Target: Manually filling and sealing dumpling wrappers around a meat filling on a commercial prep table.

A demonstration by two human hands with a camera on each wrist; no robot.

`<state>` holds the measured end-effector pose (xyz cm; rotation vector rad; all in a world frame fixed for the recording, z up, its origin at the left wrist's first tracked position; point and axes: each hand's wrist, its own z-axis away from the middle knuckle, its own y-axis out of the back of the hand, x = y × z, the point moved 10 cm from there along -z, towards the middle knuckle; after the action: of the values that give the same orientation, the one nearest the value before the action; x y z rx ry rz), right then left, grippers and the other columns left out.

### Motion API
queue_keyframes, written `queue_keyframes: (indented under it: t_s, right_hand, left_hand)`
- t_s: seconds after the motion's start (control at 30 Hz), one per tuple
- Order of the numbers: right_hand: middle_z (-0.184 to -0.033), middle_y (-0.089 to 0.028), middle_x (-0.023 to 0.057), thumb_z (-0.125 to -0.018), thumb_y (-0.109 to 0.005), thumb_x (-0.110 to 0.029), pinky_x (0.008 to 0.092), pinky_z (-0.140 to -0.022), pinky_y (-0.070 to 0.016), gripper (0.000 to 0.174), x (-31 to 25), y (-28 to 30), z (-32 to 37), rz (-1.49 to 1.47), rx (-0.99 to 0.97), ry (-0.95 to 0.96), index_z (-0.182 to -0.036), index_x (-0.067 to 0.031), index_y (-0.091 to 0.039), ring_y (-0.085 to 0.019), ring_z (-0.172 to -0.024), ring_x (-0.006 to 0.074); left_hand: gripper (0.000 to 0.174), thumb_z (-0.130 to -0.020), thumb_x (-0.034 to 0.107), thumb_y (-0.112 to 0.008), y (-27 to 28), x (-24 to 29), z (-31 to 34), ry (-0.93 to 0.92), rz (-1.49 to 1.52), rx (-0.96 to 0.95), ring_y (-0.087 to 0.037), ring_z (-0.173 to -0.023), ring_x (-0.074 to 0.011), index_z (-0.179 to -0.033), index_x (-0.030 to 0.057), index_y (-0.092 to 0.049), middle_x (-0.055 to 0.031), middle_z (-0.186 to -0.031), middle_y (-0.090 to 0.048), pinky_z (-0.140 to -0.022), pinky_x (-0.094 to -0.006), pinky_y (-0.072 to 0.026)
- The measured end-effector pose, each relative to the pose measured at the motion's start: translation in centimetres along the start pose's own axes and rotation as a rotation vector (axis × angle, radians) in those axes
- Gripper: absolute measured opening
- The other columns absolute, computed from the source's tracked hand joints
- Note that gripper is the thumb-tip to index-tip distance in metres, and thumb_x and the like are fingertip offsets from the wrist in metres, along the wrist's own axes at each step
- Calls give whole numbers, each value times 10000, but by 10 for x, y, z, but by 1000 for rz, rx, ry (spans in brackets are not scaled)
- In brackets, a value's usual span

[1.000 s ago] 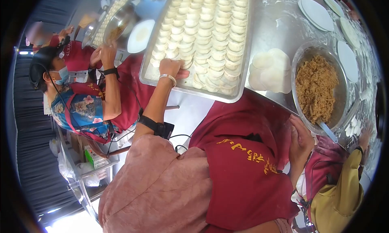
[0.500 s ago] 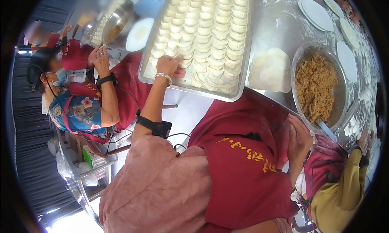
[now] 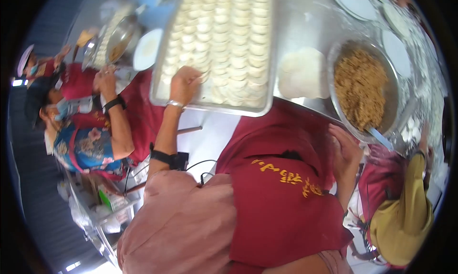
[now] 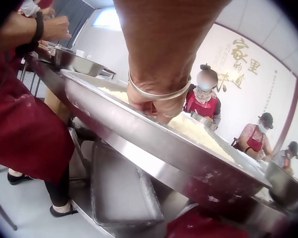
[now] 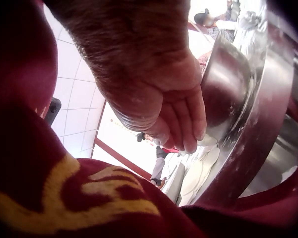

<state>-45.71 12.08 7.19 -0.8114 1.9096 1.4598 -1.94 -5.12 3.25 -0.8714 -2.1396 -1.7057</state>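
Note:
Rows of pale crescent dumplings (image 3: 222, 40) fill a metal tray (image 3: 210, 110). My left hand (image 3: 185, 84), with a bracelet at the wrist, is over the tray's near left corner. Its fingers are curled and pinch a dumpling (image 3: 205, 78) at the end of a row; the fingertips are partly hidden. In the left wrist view this hand (image 4: 158, 106) reaches down behind the tray's rim. Below the bowl of brown filling (image 3: 361, 85), my right hand (image 3: 347, 147) hangs by the apron with relaxed fingers, holding nothing. Round dough wrappers (image 3: 303, 73) lie between tray and bowl.
A blue-handled utensil (image 3: 380, 139) sticks out of the filling bowl's near edge. White plates (image 3: 354, 2) lie on the floured table beyond it. Another person in a flowered shirt (image 3: 93, 145) works at the left, and one in a yellow top (image 3: 405, 202) is at the right.
The head view has shifted, so the tray and bowl appear further left. My left hand stays at the same tray corner, its fingers now more curled. My right hand keeps its place.

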Motion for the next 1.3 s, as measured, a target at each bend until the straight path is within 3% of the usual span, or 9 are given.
queue_keyframes:
  t_s: [0.17, 0.23, 0.33, 0.4, 0.53, 0.7, 1.0, 1.1, 1.3]
  right_hand:
    - [-1076, -709, 137, -813, -676, 27, 340, -843, -536, 210, 2, 4, 2, 0, 52, 17, -1015, -26, -694, -688, -975, 291]
    - [-1066, -708, 140, -813, -680, 25, 345, -834, -540, 217, 3, 5, 3, 2, 59, 1, -1023, -29, -695, -687, -967, 296]
    - [-1062, -708, 145, -822, -674, 23, 348, -833, -541, 213, 2, 8, 2, -24, 90, 12, -1028, -28, -695, -688, -960, 297]
    - [-1059, -709, 147, -826, -673, 22, 350, -831, -542, 214, 3, 7, 2, -59, 84, -4, -1034, -26, -696, -688, -960, 302]
    - [-1055, -709, 149, -828, -673, 21, 353, -824, -546, 219, 0, 15, 6, -82, 105, -10, -1042, -20, -695, -689, -960, 303]
    - [-1049, -718, 148, -853, -649, 15, 326, -839, -541, 191, 7, 44, 28, -97, 211, -114, -1036, -2, -700, -698, -960, 269]
    - [-1004, -721, 133, -947, -598, -60, 284, -830, -540, 200, 71, 96, 86, -450, 503, -447, -1086, 56, -681, -691, -931, 185]
    - [-987, -706, 147, -959, -611, -107, 278, -789, -550, 310, 106, 108, 105, -601, 686, -550, -1204, 82, -604, -690, -894, 198]
    - [-1042, -677, 119, -874, -699, -104, 256, -723, -549, 503, 105, 126, 83, -481, 799, -513, -1309, 79, -526, -655, -800, 133]
  left_hand:
    - [141, -781, 17, -721, 1, -5, -4, 32, -69, -33, -608, -699, -182, -922, 24, -719, -97, -940, -657, -620, -287, -501]
    - [157, -798, 49, -732, 15, 28, -12, 0, -162, 25, -600, -686, -148, -952, 22, -719, -84, -1003, -676, -602, -270, -498]
    - [198, -777, 31, -731, 24, 107, -30, -82, 58, 158, -619, -739, -188, -970, 4, -693, -120, -1011, -664, -643, -288, -512]
    - [203, -789, 15, -712, -2, 152, -44, -169, 209, 102, -648, -845, -242, -989, -4, -678, -145, -1052, -659, -720, -310, -528]
    - [272, -841, 9, -596, -99, 218, -65, -405, -21, -137, -628, -1063, -328, -1100, -3, -677, -197, -1175, -644, -966, -392, -485]
    - [221, -808, -12, -542, -194, 226, -102, -454, -442, -323, -615, -1016, -337, -991, 24, -659, -175, -1015, -666, -1013, -455, -430]
    - [96, -735, 20, -619, -224, 216, -120, -455, -590, -457, -619, -941, -351, -805, 75, -653, -166, -924, -662, -879, -430, -471]
    - [114, -730, 12, -586, -220, 219, -119, -481, -547, -447, -622, -914, -364, -809, 80, -632, -171, -889, -666, -807, -442, -478]
    - [134, -772, 56, -552, -210, 215, -114, -399, -328, -357, -620, -899, -405, -897, 47, -600, -205, -900, -658, -762, -494, -475]
